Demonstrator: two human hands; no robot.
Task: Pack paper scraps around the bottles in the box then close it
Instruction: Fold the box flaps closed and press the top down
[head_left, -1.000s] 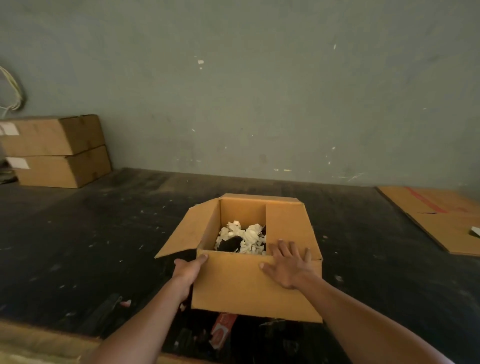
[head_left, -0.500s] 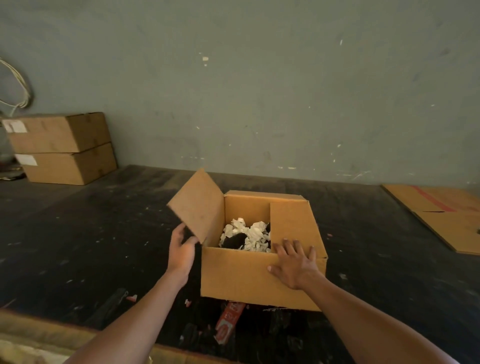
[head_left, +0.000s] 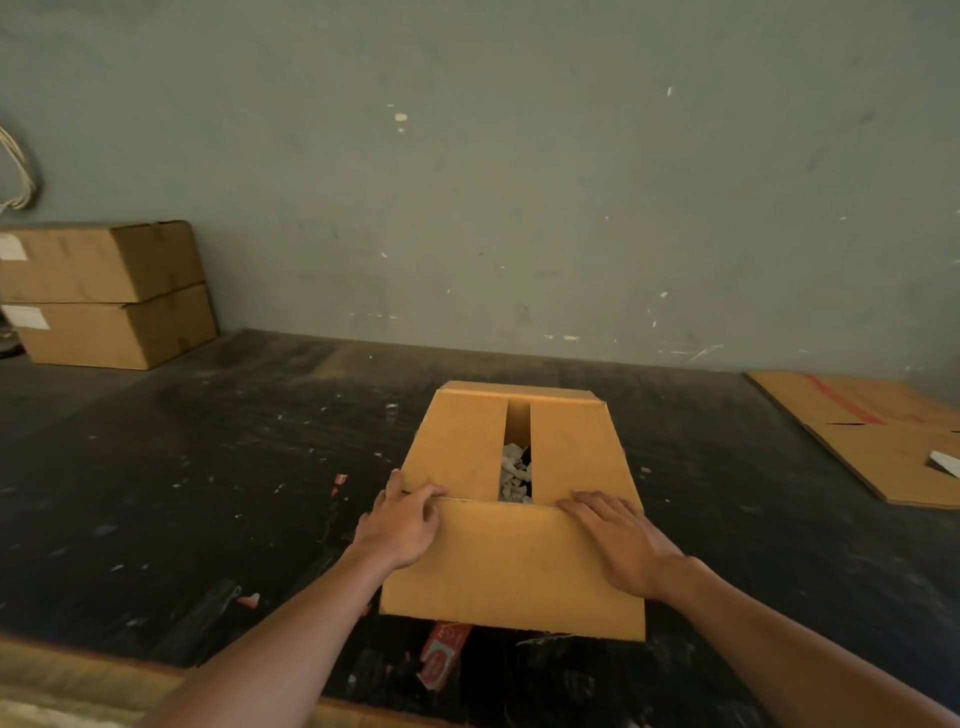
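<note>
Both flaps lie folded over the box (head_left: 511, 566). The left hand (head_left: 400, 525) curls its fingers, apparently gripping the box's corner. The right hand (head_left: 618, 540) presses flat, fingers together; paper scraps (head_left: 514, 475) show beyond the fingertips.

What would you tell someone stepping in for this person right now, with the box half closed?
Left hand: at the box's near left corner, fingers curled over the edge of the left flap.
Right hand: lying flat on the near right corner, fingers straight, pressing the right flap down.
Box: on the dark table, both side flaps folded in, with a narrow gap between them.
Paper scraps: visible through that gap; bottles cannot be made out.
Done: packing appears finished, side flaps down.
Left: fold the remaining flaps over the gap, probably the near one first, and close the box.
</note>
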